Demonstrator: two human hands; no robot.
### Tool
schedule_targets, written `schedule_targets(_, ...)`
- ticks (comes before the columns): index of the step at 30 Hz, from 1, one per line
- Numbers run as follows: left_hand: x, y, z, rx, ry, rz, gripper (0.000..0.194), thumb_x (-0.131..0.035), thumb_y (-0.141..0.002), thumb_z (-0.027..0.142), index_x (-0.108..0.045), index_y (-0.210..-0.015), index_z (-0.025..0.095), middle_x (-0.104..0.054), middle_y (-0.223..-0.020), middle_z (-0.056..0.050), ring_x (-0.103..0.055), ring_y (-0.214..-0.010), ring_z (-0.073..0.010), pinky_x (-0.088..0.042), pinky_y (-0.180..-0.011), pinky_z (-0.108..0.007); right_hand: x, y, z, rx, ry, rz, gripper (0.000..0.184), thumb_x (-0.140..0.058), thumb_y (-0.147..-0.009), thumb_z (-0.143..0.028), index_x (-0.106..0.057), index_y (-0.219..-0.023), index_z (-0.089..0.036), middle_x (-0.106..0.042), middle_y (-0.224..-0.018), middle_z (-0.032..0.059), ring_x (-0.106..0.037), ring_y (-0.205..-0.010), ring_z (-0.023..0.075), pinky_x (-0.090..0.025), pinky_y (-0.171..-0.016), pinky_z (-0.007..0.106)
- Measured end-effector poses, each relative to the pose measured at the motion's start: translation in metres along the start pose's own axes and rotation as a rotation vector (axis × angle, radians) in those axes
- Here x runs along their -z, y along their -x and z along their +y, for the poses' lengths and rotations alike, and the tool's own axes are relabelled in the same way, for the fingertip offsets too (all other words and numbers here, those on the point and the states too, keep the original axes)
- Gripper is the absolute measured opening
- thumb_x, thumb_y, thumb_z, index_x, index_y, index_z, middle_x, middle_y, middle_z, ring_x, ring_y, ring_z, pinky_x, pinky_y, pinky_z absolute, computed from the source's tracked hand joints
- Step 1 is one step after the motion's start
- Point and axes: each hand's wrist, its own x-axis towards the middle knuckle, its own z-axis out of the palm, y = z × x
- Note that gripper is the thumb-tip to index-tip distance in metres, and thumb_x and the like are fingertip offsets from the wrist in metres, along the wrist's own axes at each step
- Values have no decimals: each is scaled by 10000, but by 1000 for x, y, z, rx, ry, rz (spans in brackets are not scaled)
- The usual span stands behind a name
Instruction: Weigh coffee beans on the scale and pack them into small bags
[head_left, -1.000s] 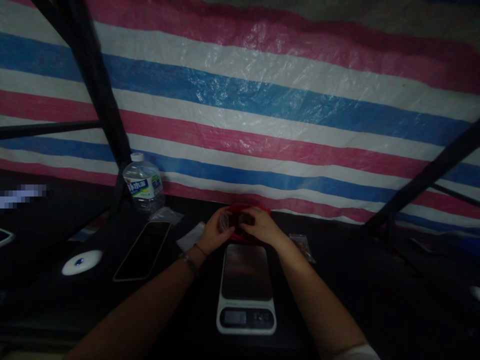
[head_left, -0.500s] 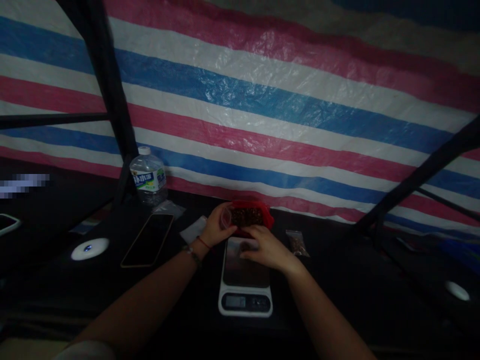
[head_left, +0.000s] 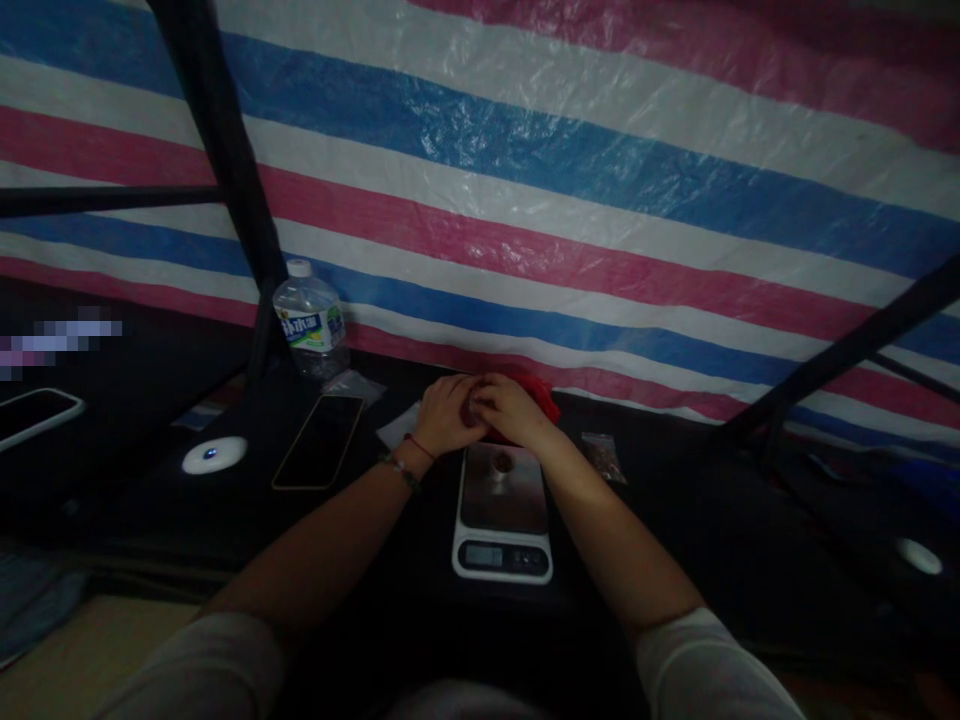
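Both my hands meet just behind a white kitchen scale (head_left: 502,555), over a red tray (head_left: 541,397) of dark bits that they mostly cover. My left hand (head_left: 441,418) is curled with its fingers closed around a small clear bag, which is almost hidden between the hands. The fingertips of my right hand (head_left: 508,408) press against the left hand's fingers; what they pinch is hidden. A small dark piece (head_left: 502,463) lies on the scale's steel plate.
A water bottle (head_left: 310,322) stands at the back left by a black pole (head_left: 225,150). A phone (head_left: 319,455), a white round device (head_left: 214,455) and flat clear bags (head_left: 396,430) lie left of the scale. A filled small bag (head_left: 601,455) lies to the right. A striped tarp (head_left: 570,200) hangs behind.
My right hand has left the scale plate and gone back up to meet the left hand over the red tray. A small piece now lies on the plate. The view has tilted down.
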Motion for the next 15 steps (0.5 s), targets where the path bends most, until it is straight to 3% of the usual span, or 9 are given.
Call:
schedule_targets(5,1,-1,-1,-6,-24,-14,696,-710,-631,380,-512,-1267,175,-568,-1262,-122,-510,-1177,-315,-358,-1036,-440,-1,-2,10,0,82,-44,142,-688,-720,-130,-721,-852,-173,-584,-1117,87,-541,-1074,236,-429,-966,375)
schedule_targets(10,-2,-2,1,-28,6,-47,629,-704,-658,380,-531,-1224,167,-597,-1184,-115,-542,-1128,-295,-388,-1011,-416,1,2,12,0,16,-45,154,-670,-739,-134,-723,-878,-178,-581,-1131,75,-548,-1067,220,-430,-975,370)
schedule_targets(15,-4,-1,1,-6,10,-63,545,-706,-688,476,-580,-1109,153,-634,-1069,-117,-585,-1037,-298,-437,-931,-405,8,21,16,1,-89,139,205,-517,-890,-201,-716,-936,-198,-611,-1129,68,-538,-1118,203,-393,-1028,374)
